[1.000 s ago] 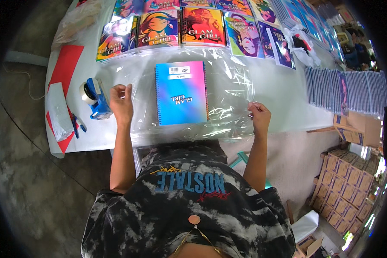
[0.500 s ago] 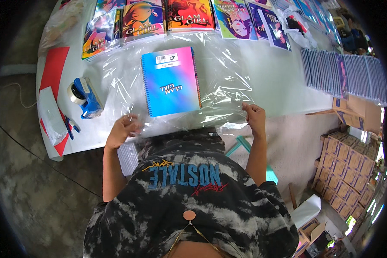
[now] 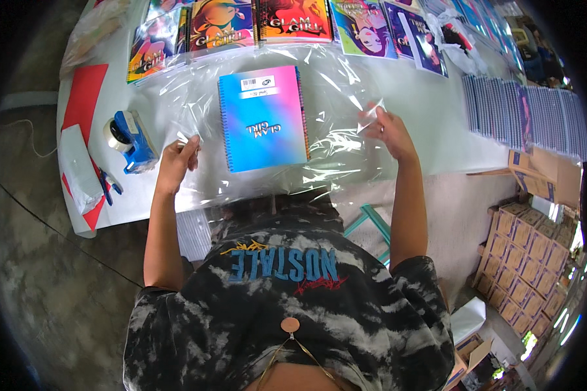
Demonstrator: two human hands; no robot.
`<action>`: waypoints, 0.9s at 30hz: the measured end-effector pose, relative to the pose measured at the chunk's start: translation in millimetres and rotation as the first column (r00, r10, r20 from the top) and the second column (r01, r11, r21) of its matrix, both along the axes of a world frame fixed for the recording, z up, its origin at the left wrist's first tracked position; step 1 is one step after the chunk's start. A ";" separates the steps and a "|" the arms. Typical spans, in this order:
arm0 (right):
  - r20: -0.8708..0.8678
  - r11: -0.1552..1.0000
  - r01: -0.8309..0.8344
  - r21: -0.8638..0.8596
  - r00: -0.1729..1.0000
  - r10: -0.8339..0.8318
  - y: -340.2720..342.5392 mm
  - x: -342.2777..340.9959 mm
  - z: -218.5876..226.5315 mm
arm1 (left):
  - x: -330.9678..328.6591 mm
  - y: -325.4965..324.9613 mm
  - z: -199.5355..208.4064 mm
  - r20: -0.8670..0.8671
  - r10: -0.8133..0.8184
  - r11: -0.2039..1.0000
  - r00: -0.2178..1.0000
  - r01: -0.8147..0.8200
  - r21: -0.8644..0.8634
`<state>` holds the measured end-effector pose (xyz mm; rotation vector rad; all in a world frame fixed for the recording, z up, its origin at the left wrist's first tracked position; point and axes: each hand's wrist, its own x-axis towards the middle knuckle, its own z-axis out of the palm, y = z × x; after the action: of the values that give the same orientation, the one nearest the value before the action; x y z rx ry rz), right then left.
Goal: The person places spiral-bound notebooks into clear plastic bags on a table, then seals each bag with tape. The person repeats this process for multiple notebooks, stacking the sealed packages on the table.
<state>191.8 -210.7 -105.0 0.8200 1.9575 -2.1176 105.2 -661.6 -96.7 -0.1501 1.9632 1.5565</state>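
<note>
A spiral notebook [image 3: 262, 120] with a blue and pink cover lies flat on a clear plastic sheet [image 3: 336, 140] in the middle of the table. At the sheet's left side, my left hand [image 3: 180, 161] is closed, its fingers pinching the film. My right hand [image 3: 390, 129] pinches the film's right side, with a fold standing up at its fingertips; some of those fingers are blurred. Both hands are apart from the notebook. The sheet's near edge hangs over the table's front edge.
A blue tape dispenser [image 3: 132, 142] and a small blue-handled cutter [image 3: 111, 184] sit at the left, beside red strips [image 3: 85, 98]. Colourful notebooks [image 3: 293, 23] line the back. At the right stand a long notebook stack [image 3: 535, 114] and cardboard boxes [image 3: 522, 260].
Both hands have moved up and away from the table's front edge, spreading slightly outward. The film's sides have lifted with them, while the notebook remains on the sheet.
</note>
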 end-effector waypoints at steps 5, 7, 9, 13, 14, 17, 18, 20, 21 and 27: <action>0.123 0.814 -0.528 0.244 0.849 0.514 1.1 -49.4 38.0 | -2.2 50.1 39.2 -0.299 -0.239 0.971 0.924 0.228 -0.072; 0.233 0.643 -0.730 0.231 0.683 0.692 -12.6 -56.4 60.9 | -9.8 51.1 36.3 -0.432 -0.296 0.954 0.852 0.287 -0.086; 0.145 0.627 -0.732 0.265 0.674 0.725 -24.5 -54.0 64.8 | -14.1 56.9 37.9 -0.518 -0.289 0.952 0.805 0.296 -0.070; -0.212 0.733 -0.636 0.240 0.703 0.679 -52.3 -61.3 48.0 | -14.1 67.3 39.1 -0.454 -0.146 0.970 0.879 0.216 0.106; -0.341 0.797 -0.566 0.211 0.721 0.603 -65.4 -60.7 35.7 | -14.1 69.5 33.6 -0.449 -0.112 0.968 0.886 0.199 0.152; -0.609 0.921 -0.377 0.097 0.709 0.354 -107.0 -57.2 8.8 | -10.8 85.9 17.1 -0.402 -0.041 0.955 0.915 0.154 0.253; -0.609 0.937 -0.350 0.010 0.741 0.284 -120.7 -55.3 6.0 | -7.0 93.8 7.4 -0.388 -0.010 0.956 0.922 0.122 0.266; -0.586 0.943 -0.289 -0.164 0.798 0.143 -144.5 -50.4 2.1 | 4.9 112.0 -10.0 -0.366 0.070 0.961 0.928 0.036 0.275; -0.605 0.958 -0.270 -0.094 0.780 0.160 -154.0 -49.0 -2.9 | 11.2 123.5 -14.5 -0.518 -0.080 0.995 0.852 0.099 0.009; -0.518 0.900 -0.239 0.365 0.751 0.409 -176.2 -47.6 -9.9 | 21.7 137.6 -16.1 -0.626 -0.537 0.825 0.566 0.199 -0.528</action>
<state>144.2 -386.9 -114.9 -0.2177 2.4963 -2.0492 126.9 -524.0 -112.8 0.8724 2.7049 0.9397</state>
